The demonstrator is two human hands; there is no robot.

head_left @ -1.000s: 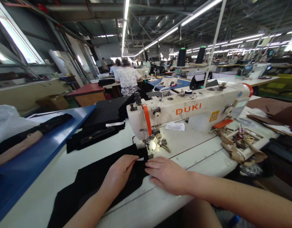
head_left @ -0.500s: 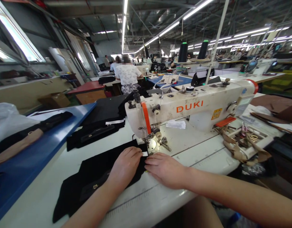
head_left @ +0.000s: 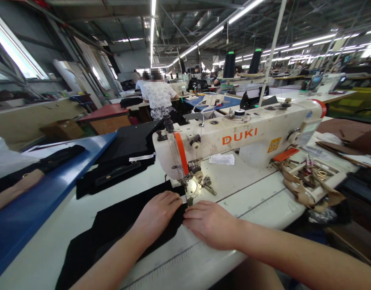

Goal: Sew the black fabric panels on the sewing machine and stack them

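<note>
A black fabric piece lies on the white sewing table, its right end beside the needle area of the DUKI sewing machine. My left hand rests on the fabric near that end, fingers together and pressed down. A bit of white strip shows at its fingertips. My right hand is closed at the fabric's right edge, just in front of the presser foot; its fingertips pinch the edge, partly hidden. Behind, another black piece lies flat with a white strip above it.
An open tray with scissors and brown scraps sits at the right. A white paper label lies under the machine arm. Left is a blue table with plastic and fabric. A person stands farther ahead.
The view has shifted slightly. Both hands and the black fabric have moved a little toward me relative to the needle, and less of the white strip shows by my left fingertips.
</note>
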